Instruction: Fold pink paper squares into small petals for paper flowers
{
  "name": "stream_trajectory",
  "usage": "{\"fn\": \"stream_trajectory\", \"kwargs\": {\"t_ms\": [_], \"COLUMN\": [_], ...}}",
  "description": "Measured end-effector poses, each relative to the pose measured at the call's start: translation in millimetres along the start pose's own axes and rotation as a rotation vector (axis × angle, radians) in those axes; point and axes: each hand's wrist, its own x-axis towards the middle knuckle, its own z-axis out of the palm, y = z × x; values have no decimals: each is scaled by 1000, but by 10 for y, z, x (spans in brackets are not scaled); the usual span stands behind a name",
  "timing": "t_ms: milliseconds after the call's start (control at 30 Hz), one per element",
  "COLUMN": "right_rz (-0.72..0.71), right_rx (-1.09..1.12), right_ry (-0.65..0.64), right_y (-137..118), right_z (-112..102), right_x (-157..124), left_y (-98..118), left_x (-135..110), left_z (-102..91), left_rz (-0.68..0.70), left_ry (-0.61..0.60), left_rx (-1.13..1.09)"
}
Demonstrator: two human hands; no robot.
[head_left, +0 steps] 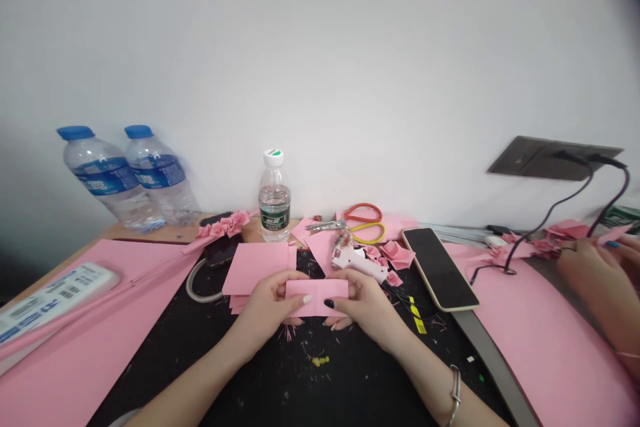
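As L/R fingers (296, 305) pinch, ppr (317, 289) btwn

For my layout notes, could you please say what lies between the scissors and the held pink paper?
In the head view, a pale glue gun and loose pink paper lie between the scissors and the held paper.

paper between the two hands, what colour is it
Pink paper, no print showing, best in the head view.
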Motion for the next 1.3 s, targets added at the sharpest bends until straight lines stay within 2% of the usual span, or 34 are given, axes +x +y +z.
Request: {"fn": "stream_trajectory", "kwargs": {"t_ms": [200, 333, 433, 667, 900, 1300], "right_rz": [-29, -63, -139, -241, -259, -223], "right_rx": [54, 120, 76, 10, 5, 126], "right_ry": [-16, 63, 103, 116, 187, 260], "right_y": [-38, -43, -45, -17, 70, 44], "right_z": [-12, -37, -46, -37, -28, -4], "right_x": [-14, 5, 13, 17, 31, 33], "left_y": [-27, -26, -15, -39, -61, -65], "left_x": [3, 13, 11, 14, 20, 34], "left_z": [-18, -37, -39, -31, -32, -35], "left_rz": [15, 8, 7, 11, 14, 35], "left_ry": [15, 87, 124, 72, 64, 85], "left_rx": [-59, -139, -173, -156, -139, -67]}}
